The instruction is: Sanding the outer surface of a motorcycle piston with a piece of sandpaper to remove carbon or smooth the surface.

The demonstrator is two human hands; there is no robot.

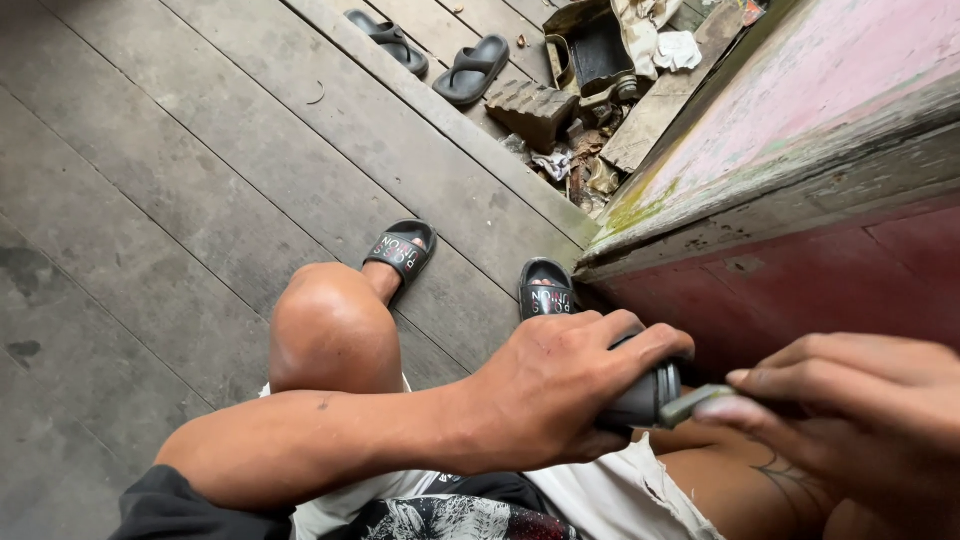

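Left hand (560,385) wrapped around one dark cylinder (645,398); right hand (850,420) pinching perhaps one grey strip (695,402).

Left hand (560,385) wraps a dark grey, almost black cylinder (645,395). Right hand (860,420) pinches a small grey-green flat piece (695,402). Dark line tattoo (790,475) on the thigh. Shorts (610,495) off-white, frayed; shirt (450,520) black with a white and red print. 2 worn slides (400,248) black with pinkish lettering. 2 spare sandals (472,68) plain dark grey. Floor planks (180,180) weathered grey. Wooden surface (820,100) faded pink with green and yellow mossy patches, deep red below. Debris pile (600,90) brown, rust, white.
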